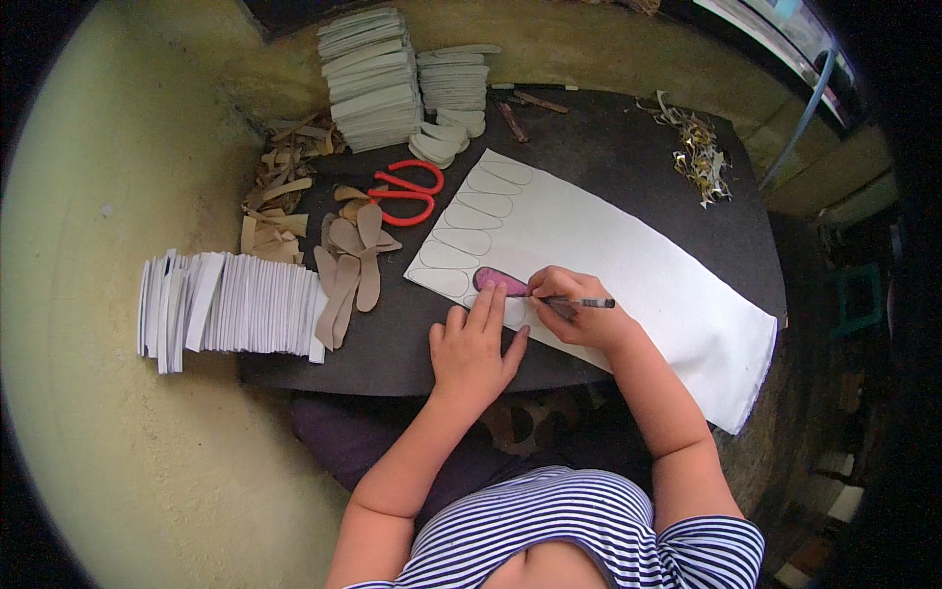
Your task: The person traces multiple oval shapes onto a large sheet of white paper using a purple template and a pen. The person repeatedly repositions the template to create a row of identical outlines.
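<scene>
A white sheet (628,265) lies slantwise on the dark table, with several rounded sole-shaped outlines drawn along its left end. On its near left part rests a pink sole-shaped template (502,280) with a dark edge. My left hand (473,344) presses the template down with outstretched fingertips, its thumb apart, gripping nothing. My right hand (574,304) pinches a pen (589,302) with a clear barrel and dark end. The pen's tip is at the template's right edge, mostly hidden by my fingers. Red-handled scissors (407,193) lie beyond the sheet's left corner, their blades out of sight.
Tall stacks of pale cut pieces (368,83) stand at the back. A long row of white strips (235,304) sits at the left edge, near loose tan sole-shaped pieces (343,280). Brown scraps (280,196) are heaped by the wall; shiny scraps (702,152) lie far right.
</scene>
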The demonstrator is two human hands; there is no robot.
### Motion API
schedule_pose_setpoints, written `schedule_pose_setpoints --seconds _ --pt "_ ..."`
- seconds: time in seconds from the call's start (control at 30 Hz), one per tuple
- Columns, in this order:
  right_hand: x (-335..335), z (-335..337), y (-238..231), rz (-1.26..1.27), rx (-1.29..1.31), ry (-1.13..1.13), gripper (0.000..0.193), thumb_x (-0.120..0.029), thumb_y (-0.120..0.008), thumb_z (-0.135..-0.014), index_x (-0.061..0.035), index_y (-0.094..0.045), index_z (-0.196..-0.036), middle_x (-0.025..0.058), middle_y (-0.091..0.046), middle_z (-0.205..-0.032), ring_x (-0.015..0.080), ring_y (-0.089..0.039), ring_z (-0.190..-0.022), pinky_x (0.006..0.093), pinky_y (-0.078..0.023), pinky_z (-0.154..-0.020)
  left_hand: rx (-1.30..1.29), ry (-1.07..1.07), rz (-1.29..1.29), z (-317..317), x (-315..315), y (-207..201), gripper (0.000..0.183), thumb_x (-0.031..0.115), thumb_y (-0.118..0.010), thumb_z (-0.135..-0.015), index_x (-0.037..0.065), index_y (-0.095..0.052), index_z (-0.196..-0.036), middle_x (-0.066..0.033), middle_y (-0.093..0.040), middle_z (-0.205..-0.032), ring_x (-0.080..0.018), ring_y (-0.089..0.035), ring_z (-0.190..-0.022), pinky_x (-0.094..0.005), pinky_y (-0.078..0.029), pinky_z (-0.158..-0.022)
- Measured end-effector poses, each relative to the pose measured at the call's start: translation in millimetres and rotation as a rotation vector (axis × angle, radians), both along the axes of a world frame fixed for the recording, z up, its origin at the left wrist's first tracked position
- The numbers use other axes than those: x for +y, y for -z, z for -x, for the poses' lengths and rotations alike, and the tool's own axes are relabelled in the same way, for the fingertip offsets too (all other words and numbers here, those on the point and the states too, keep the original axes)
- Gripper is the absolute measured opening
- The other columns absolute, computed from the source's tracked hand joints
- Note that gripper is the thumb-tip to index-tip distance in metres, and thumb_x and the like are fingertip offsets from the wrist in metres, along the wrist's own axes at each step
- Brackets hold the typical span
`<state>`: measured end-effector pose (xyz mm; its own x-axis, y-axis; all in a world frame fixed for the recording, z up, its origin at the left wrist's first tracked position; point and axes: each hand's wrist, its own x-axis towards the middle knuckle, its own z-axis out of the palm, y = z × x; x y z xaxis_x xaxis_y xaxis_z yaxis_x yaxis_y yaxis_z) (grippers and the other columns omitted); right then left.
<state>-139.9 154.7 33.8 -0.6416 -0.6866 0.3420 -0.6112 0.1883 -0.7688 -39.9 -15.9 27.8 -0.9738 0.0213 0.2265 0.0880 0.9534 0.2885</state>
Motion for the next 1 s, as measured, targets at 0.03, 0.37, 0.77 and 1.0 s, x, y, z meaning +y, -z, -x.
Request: schedule_pose_setpoints --seconds 0.03,0.37,0.77,1.0 --pt "1 0 0 -0.013 -0.013 0.029 0.016 -0.001 -0.065 -0.083 -0.0016 -0.054 -0.094 0.0159 -0.065 -0.093 0.0339 -0.067 -0.08 0.0367 -0.054 -0.069 0.0 0.0 -0.001 0 0 0 0.058 0.04 -0.064 -0.085 0.007 -0.055 -0.132 -0.0071 -0.056 -0.132 -0.0256 -0.056 -0.093 -0.0402 -0.042 -0.072" --pt "0 1 1 -0.008 0.005 0.009 0.017 0.0 -0.066 -0.081 -0.0017 -0.052 -0.091 0.0151 -0.064 -0.093 0.0325 -0.066 -0.082 0.0359 -0.053 -0.071 -0.025 0.007 -0.062 4 -6 -1 0.061 0.045 -0.066 -0.082 0.009 -0.054 -0.13 -0.0066 -0.055 -0.13 -0.0264 -0.056 -0.099 -0.041 -0.042 -0.075" --pt "-11 -3 -2 0.021 0.052 -0.026 0.018 0.002 -0.069 -0.079 -0.0025 -0.054 -0.089 0.0149 -0.064 -0.092 0.0329 -0.066 -0.08 0.0366 -0.054 -0.068 -0.137 0.061 -0.133 20 -27 -22 0.049 0.037 -0.069 -0.079 0.018 -0.058 -0.122 -0.0005 -0.055 -0.126 -0.0237 -0.054 -0.104 -0.0423 -0.036 -0.081" --pt "-11 -3 -1 0.04 0.081 -0.024 0.019 0.003 -0.07 -0.078 -0.0031 -0.056 -0.09 0.0141 -0.065 -0.092 0.0309 -0.066 -0.079 0.0358 -0.055 -0.068 -0.083 0.068 -0.166 22 -32 -11 0.036 0.028 -0.065 -0.083 0.018 -0.062 -0.117 0.0 -0.057 -0.123 -0.0227 -0.054 -0.103 -0.0411 -0.035 -0.082"
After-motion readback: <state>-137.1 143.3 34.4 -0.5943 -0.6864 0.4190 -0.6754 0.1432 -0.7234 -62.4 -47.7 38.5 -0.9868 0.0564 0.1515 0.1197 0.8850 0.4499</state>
